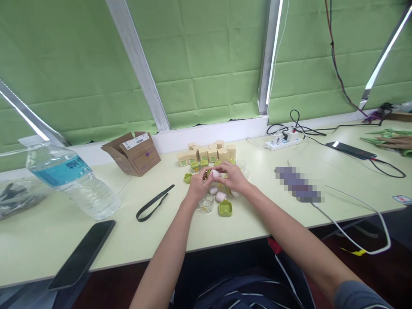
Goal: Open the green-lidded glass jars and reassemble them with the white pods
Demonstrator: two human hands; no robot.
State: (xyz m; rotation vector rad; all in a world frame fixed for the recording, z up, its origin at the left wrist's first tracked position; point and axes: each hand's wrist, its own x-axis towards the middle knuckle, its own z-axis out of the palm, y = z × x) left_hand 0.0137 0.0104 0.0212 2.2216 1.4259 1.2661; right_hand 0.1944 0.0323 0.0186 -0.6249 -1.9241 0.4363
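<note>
Hands: left hand [198,183], right hand [232,177] pinch pink case [215,173], long axis sideways.

Small pale pink rounded piece [215,173], smooth and egg-like, sits up off the worktop [144,240], pinched between the fingers of the left hand [197,185] and the right hand [232,177], which meet around it from either side. Only its top shows; the rest is covered by fingertips. Just below, nearer the body, two more pale pink rounded pieces [220,196] lie loose on the worktop, close beside each other. Nearer still and just to the right sits a small lime-green plastic cup [225,208], open side up. To the left of it stands a small clear plastic cup [206,204], upright.
</note>
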